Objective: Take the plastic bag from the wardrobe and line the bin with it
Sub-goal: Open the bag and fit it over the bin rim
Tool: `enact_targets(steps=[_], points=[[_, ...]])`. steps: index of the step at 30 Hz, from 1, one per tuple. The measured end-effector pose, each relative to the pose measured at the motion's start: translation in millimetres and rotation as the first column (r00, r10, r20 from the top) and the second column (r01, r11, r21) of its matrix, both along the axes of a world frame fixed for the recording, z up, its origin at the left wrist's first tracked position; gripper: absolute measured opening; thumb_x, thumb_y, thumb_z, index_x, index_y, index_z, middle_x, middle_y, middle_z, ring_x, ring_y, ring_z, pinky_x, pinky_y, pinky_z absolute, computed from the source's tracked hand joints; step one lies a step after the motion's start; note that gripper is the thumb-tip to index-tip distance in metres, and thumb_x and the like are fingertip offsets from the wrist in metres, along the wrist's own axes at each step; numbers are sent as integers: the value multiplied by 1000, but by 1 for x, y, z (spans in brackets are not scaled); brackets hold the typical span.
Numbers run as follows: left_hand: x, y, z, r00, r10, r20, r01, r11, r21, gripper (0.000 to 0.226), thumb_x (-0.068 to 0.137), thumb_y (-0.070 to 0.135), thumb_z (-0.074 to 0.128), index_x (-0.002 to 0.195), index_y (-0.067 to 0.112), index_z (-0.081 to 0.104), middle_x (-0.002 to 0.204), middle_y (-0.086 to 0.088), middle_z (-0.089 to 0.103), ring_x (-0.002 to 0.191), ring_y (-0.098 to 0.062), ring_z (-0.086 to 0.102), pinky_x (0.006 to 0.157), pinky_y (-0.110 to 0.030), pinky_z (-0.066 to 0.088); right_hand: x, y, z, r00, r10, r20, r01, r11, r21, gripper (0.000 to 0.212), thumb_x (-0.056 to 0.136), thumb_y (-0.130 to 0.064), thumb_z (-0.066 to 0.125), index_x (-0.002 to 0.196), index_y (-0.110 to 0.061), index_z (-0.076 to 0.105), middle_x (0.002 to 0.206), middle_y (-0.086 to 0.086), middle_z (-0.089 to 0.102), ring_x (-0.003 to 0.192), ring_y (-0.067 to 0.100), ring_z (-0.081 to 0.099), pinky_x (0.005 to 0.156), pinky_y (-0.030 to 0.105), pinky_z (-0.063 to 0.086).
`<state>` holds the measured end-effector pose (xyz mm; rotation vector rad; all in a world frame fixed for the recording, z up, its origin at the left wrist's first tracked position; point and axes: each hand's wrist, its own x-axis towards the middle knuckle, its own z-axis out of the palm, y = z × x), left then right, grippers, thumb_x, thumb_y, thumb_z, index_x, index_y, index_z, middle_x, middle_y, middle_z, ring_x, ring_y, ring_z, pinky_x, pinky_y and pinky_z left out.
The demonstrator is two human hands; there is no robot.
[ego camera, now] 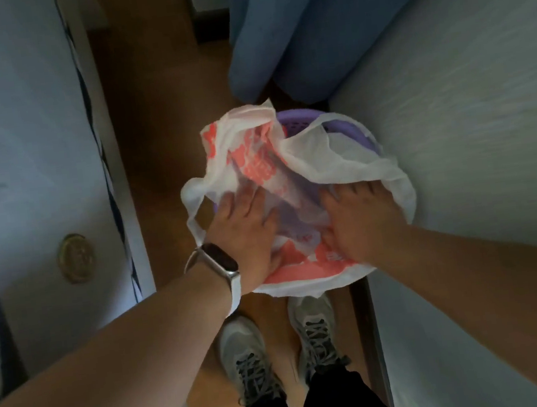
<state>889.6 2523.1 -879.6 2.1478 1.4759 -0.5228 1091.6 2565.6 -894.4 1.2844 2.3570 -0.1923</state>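
Note:
A white plastic bag point(315, 153) with pink-red print is spread over a round purple bin point(294, 122) on the floor. The bag's edge is folded over the near and right rim; the far purple rim still shows. My left hand point(243, 233), with a white-strapped watch on its wrist, lies flat, fingers spread, pressing the bag down inside the bin's left side. My right hand point(360, 222) presses the bag down on the right side, fingers spread. One bag handle point(194, 212) hangs loose over the left rim.
The bin stands in a narrow strip of wooden floor point(155, 122). A pale door with a brass round fitting point(76, 259) is on the left, a pale wall point(476, 144) on the right, blue curtains point(306, 23) behind. My two grey shoes point(277, 344) stand just before the bin.

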Motion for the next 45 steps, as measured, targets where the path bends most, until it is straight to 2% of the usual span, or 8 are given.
enact_targets(steps=[7,12,16,21,25,35,39,45], points=[[8,13,-52,999,8,-37,-9,1000,-18,76,92,57,43,154,26,11,163,-9,-2,148,-38,-8,120,-55,4,-1,9,-31,996,29,85,-25,999,-47,70,67,-46,73,126,-12,54,119,20,60,103,41,57,90,46,46],[11,20,-33,991,-129,-45,134,981,139,62,82,54,55,132,18,58,141,-13,50,132,-37,41,109,-49,32,-2,7,-32,995,47,90,-42,998,-55,69,76,-47,60,134,-14,43,133,18,50,118,40,47,101,48,34],[11,1,-10,992,-2,123,-13,993,119,48,83,48,52,116,17,66,124,-10,60,114,-33,51,93,-45,39,-4,-3,-15,998,-25,57,29,997,-73,57,76,-43,52,124,-13,49,129,17,51,119,38,44,102,49,29],[8,-38,15,966,158,207,-189,972,139,55,82,45,38,123,15,58,130,-12,54,121,-33,47,90,-44,43,1,-36,9,985,-170,-4,170,984,-63,49,77,-40,49,114,-9,54,128,18,51,123,35,43,100,49,29],[11,-76,21,963,13,269,-53,989,140,48,83,44,48,117,12,60,119,-11,57,108,-32,51,80,-43,45,8,-59,24,960,-261,-101,258,965,-42,50,81,-39,53,119,-8,54,126,19,51,124,35,42,109,49,27],[3,-71,3,945,104,310,-150,981,127,13,83,21,59,91,16,67,84,-4,64,83,-32,59,69,-41,46,35,-81,28,957,-159,-243,129,982,-135,32,71,-30,50,96,-12,62,101,9,58,100,31,51,103,46,36],[7,-67,8,887,266,378,-316,946,76,22,89,26,43,90,17,63,83,-2,63,81,-31,59,72,-40,43,28,-71,27,927,-172,-333,152,985,-87,23,74,-25,48,85,-9,60,90,11,57,92,31,51,89,41,39],[4,-68,14,952,146,270,-169,983,65,44,78,34,74,116,19,59,100,-5,59,91,-32,58,79,-43,44,22,-70,34,924,-176,-339,148,983,-107,23,77,-28,45,83,-9,58,86,9,57,85,30,52,80,40,43]])
